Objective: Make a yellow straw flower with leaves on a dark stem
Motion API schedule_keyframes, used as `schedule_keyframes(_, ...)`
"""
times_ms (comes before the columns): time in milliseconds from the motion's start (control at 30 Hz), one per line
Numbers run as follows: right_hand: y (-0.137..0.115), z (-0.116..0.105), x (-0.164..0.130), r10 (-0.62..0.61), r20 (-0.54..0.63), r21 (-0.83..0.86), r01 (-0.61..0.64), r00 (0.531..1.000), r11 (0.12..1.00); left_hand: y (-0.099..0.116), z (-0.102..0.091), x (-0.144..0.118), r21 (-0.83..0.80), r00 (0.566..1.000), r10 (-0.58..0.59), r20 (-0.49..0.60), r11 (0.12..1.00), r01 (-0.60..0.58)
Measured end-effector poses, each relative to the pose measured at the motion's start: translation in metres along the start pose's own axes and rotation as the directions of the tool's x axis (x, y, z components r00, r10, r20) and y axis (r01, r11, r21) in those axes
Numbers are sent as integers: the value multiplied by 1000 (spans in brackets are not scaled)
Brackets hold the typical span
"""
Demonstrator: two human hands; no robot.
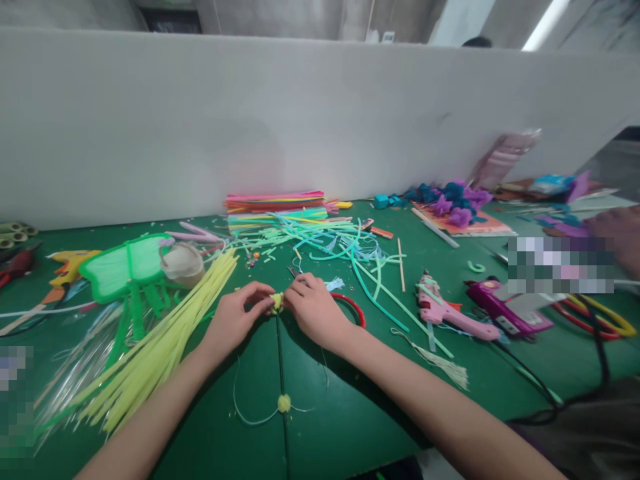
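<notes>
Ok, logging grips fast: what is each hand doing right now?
Left hand: fingers pinched shut on the small yellow pompom atop the thin dark stick.
Right hand: pinched shut on the same pompom from the other side.

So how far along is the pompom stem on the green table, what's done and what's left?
One yellow pompom already sits lower on the thin dark stem, with a pale thread looped beside it. In hand: the left hand and right hand pinch a second yellow pompom at the stem's top end. Probably left: the yellow strips, the heap of coloured strips and the pink glue gun lie untouched.
</notes>
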State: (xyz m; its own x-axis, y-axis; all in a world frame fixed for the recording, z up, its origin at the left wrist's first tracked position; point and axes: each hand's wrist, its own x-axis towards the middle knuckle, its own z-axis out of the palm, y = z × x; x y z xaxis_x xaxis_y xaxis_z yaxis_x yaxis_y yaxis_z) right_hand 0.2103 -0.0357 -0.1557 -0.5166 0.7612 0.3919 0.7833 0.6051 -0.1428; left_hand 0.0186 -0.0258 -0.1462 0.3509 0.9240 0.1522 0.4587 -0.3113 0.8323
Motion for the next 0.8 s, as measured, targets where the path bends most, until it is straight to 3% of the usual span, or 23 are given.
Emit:
schedule_keyframes(133, -2, 5, 1, -41, 22, 14, 41, 999, 999, -3, 3, 1, -13, 998, 14, -53, 1000, -15)
schedule_keyframes(400, 0, 6, 3, 104, 15, 396, -102, 994, 913, -3, -1, 0, -5, 993, 25, -115, 1000, -26)
schedule_keyframes(533, 1, 6, 5, 134, 17, 441, -128, 991, 888, -2, -1, 1, 24, 987, 15, -159, 1000, -11)
schedule_keyframes(800, 0, 11, 6, 252, -20, 591, -192, 968, 784, -8, 2, 11, -228, 982, -155, -112, 965, 127)
